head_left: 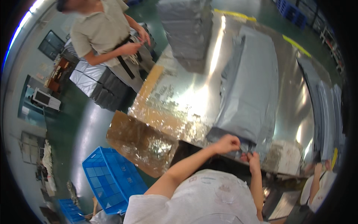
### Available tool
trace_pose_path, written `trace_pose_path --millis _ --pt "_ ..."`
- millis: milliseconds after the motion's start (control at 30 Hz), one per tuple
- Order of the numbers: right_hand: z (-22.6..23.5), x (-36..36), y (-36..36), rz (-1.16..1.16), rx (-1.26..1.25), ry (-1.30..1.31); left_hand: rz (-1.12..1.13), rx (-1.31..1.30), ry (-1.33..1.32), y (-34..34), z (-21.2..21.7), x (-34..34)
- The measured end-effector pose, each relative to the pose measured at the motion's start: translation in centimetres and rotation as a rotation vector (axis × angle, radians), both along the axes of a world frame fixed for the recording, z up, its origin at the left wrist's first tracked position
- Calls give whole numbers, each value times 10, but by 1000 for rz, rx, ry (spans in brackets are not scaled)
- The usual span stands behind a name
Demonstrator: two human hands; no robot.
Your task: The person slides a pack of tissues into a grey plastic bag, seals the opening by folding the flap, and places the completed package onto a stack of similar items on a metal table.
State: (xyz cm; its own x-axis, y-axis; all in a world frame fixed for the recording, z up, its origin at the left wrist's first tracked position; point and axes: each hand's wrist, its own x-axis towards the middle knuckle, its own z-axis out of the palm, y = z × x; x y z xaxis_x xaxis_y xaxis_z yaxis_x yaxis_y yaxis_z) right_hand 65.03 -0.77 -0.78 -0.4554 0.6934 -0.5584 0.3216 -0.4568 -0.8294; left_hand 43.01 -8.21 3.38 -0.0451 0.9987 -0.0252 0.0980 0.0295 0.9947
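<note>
Head camera, looking down: I see a long grey plastic bag lying flat on a shiny foil-covered table, its near end at the table's front edge. My left hand is closed, fingertips pinched on the bag's near corner. My right hand sits just beside it, also curled at that same edge; I cannot tell exactly what its fingers grip, as they are small and blurred. Both forearms rise from the lower edge over a light printed shirt.

Further back on the table stands a stack of grey bags. More grey bags line the right rim. A foil-wrapped cardboard flap hangs off the table's left corner, above a blue plastic crate on the green floor. At upper left another person in a beige shirt stands with hands together, well apart from mine.
</note>
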Motion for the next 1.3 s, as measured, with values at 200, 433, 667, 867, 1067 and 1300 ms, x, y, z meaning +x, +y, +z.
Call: trace_pose_path --millis 200,433,667,867,1067,1300 --pt "4 16 -5 -115 -50 -23 776 -376 484 -150 5 -115" --pt "12 15 9 -96 130 -43 971 -949 936 -319 3 -170" --pt "26 -2 18 -185 192 -103 1581 -67 902 -244 203 -114" --pt "-14 1 26 -214 315 -137 1526 823 825 -143 234 -84" --pt "-15 1 20 -361 224 31 638 182 853 -11 125 -54" --pt "-6 -1 21 -133 156 -101 93 269 1141 85 68 -20"
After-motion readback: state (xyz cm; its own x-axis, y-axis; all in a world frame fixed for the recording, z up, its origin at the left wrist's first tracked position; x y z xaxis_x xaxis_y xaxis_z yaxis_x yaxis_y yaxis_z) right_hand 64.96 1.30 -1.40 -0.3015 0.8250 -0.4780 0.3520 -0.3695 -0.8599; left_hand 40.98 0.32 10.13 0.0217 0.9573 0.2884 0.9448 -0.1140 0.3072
